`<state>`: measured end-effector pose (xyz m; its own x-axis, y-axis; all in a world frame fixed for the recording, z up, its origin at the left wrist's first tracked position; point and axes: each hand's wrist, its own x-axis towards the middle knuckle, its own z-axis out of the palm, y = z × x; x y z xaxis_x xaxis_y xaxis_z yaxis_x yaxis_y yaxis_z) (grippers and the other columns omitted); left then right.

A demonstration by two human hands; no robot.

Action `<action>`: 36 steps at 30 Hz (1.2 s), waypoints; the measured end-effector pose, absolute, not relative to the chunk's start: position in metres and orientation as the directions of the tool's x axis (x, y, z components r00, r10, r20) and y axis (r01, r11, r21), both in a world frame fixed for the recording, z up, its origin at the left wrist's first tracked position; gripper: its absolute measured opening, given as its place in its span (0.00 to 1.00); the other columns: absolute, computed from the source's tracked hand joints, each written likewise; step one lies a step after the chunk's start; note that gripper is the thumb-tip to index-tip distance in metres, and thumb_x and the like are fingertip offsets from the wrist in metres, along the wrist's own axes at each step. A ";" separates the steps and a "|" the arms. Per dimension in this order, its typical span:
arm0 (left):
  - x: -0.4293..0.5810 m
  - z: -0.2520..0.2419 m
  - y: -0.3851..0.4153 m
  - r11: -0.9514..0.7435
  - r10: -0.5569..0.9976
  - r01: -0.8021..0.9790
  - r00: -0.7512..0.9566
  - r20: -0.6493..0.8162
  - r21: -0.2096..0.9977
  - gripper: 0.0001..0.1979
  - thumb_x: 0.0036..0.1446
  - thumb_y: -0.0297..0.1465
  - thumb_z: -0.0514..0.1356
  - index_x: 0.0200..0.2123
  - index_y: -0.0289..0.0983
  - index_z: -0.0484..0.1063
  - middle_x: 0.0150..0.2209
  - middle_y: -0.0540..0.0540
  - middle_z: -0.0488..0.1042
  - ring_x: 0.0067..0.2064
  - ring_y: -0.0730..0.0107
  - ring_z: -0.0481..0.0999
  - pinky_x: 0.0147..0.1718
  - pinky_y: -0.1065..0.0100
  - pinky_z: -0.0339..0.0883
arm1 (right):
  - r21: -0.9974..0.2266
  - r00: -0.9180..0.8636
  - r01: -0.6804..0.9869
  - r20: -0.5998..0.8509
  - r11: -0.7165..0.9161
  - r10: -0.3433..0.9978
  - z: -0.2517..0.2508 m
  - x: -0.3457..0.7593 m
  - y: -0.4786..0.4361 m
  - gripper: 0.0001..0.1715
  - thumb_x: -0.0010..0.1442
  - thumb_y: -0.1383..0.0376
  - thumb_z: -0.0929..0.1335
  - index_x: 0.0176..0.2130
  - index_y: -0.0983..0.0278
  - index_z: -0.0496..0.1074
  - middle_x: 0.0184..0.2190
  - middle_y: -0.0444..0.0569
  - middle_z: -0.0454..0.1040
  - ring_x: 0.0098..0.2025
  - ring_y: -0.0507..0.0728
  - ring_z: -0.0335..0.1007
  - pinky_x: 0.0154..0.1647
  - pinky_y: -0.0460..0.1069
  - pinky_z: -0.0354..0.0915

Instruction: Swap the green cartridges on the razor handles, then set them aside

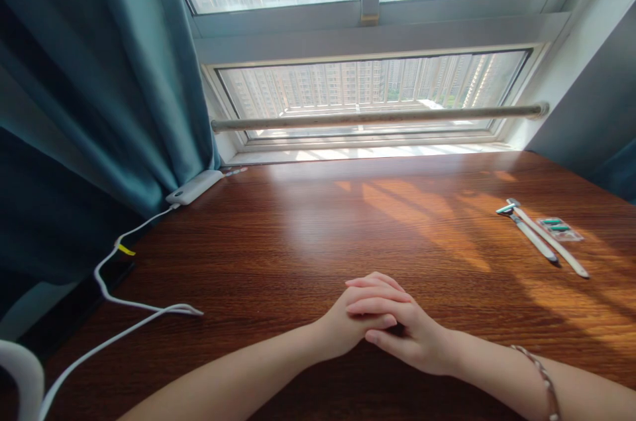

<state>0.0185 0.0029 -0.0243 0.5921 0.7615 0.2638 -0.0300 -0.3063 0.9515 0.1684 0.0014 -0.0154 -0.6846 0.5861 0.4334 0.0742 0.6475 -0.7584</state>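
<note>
Desk (278,235); 2 razors (549,239); right hand (422,341) clasps left hand (338,331).

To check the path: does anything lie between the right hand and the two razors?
Nothing visible does. Only bare table lies between the right hand and the razors. The blade packet lies beyond them, and the left hand is on the other side.
</note>
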 end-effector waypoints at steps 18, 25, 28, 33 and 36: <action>0.019 -0.026 0.003 -0.313 0.760 -0.039 0.589 0.274 0.949 0.15 0.53 0.37 0.57 0.43 0.37 0.71 0.44 0.43 0.66 0.48 0.63 0.65 0.48 0.60 0.61 | -0.749 -0.686 0.086 0.434 0.657 0.585 -0.015 0.168 0.001 0.20 0.56 0.66 0.65 0.50 0.60 0.65 0.47 0.50 0.69 0.57 0.58 0.54 0.57 0.57 0.50; 0.019 -0.025 0.003 -0.310 0.758 -0.031 0.595 0.267 0.950 0.16 0.53 0.36 0.57 0.43 0.37 0.71 0.44 0.43 0.66 0.48 0.63 0.65 0.48 0.60 0.61 | -0.756 -0.685 0.079 0.432 0.649 0.587 -0.016 0.168 0.001 0.21 0.56 0.67 0.65 0.50 0.60 0.65 0.48 0.49 0.69 0.57 0.57 0.53 0.58 0.56 0.50; 0.018 -0.026 0.003 -0.311 0.757 -0.033 0.595 0.268 0.950 0.15 0.53 0.36 0.57 0.44 0.37 0.71 0.44 0.43 0.66 0.49 0.63 0.65 0.49 0.60 0.61 | -0.759 -0.679 0.080 0.434 0.647 0.592 -0.016 0.169 0.000 0.21 0.55 0.67 0.65 0.50 0.60 0.65 0.48 0.50 0.68 0.57 0.57 0.53 0.57 0.56 0.51; 0.018 -0.027 0.004 -0.317 0.748 -0.050 0.601 0.282 0.947 0.15 0.53 0.34 0.57 0.44 0.37 0.71 0.45 0.43 0.66 0.49 0.63 0.64 0.49 0.60 0.60 | -0.763 -0.684 0.079 0.427 0.642 0.592 -0.016 0.168 0.000 0.21 0.56 0.67 0.65 0.50 0.60 0.65 0.48 0.50 0.68 0.58 0.57 0.53 0.57 0.56 0.51; 0.018 -0.028 0.004 -0.312 0.748 -0.048 0.604 0.277 0.949 0.15 0.53 0.34 0.57 0.44 0.37 0.71 0.44 0.43 0.66 0.49 0.63 0.64 0.49 0.60 0.60 | -0.761 -0.685 0.074 0.431 0.644 0.588 -0.015 0.168 0.001 0.21 0.56 0.67 0.65 0.50 0.60 0.65 0.48 0.50 0.68 0.58 0.57 0.53 0.57 0.56 0.51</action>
